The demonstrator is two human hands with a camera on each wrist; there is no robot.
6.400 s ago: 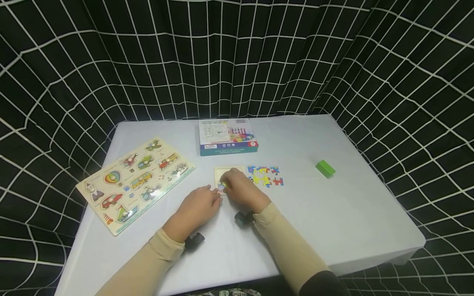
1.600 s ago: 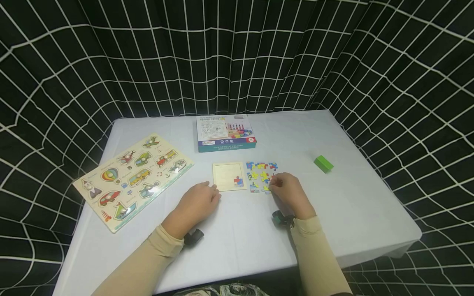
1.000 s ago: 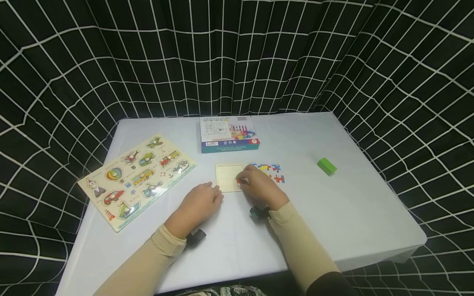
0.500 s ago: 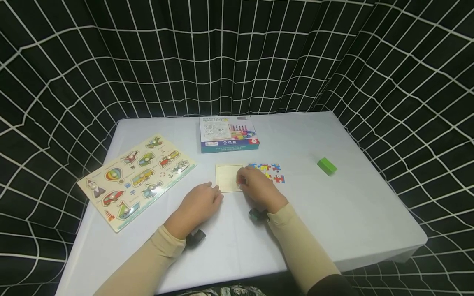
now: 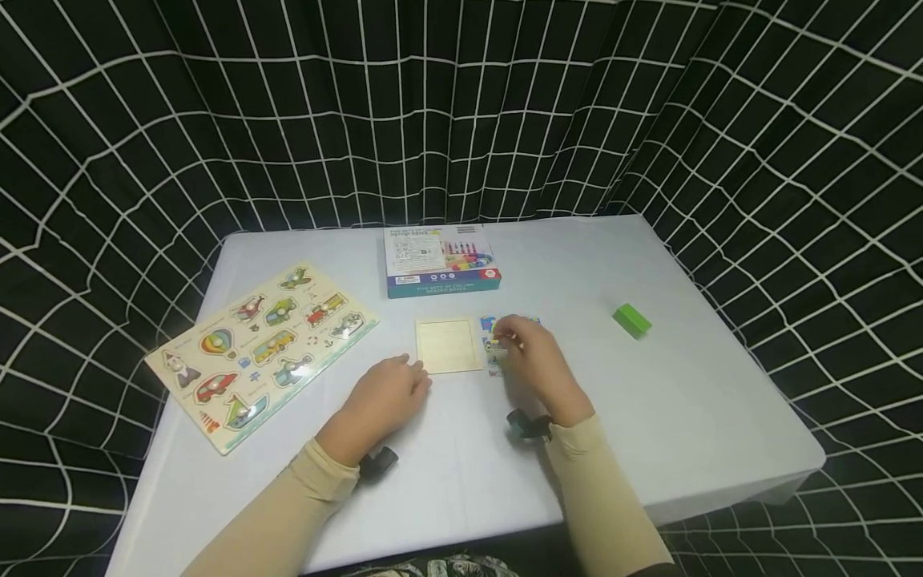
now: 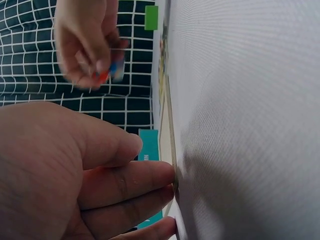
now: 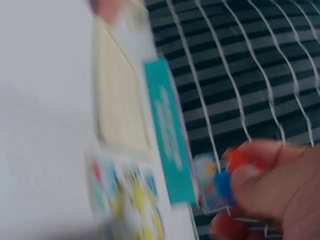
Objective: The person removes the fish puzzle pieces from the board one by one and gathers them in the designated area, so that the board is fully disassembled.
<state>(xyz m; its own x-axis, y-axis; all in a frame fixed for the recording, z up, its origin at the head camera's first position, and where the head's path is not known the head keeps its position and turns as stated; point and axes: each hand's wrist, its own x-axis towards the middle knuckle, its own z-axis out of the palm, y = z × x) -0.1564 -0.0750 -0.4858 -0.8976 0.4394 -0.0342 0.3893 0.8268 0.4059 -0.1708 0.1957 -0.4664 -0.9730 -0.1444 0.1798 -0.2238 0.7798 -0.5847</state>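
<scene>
My right hand (image 5: 539, 367) pinches a jigsaw piece (image 7: 214, 186) between thumb and fingers, raised above the table. Red, blue and pale patches show on that piece in the right wrist view. Below the hand, loose jigsaw pieces (image 5: 493, 367) lie grouped right of a small wooden puzzle tray (image 5: 447, 346); the hand hides many of them. No piece shows in the tray's recess. My left hand (image 5: 380, 401) rests on the tablecloth with relaxed fingers, its fingertips touching the tray's near left edge in the left wrist view.
A teal-edged cardboard box (image 5: 443, 282) lies behind the tray. To the left is a large wooden vehicle puzzle board (image 5: 248, 381), set at an angle. A green block (image 5: 632, 320) sits on the right. The white-covered table (image 5: 692, 401) is enclosed by a black gridded curtain (image 5: 433, 112).
The last piece seen in the tray's lower right corner is now in my right hand, which has moved up and right from the tray. My left hand stays in place.
</scene>
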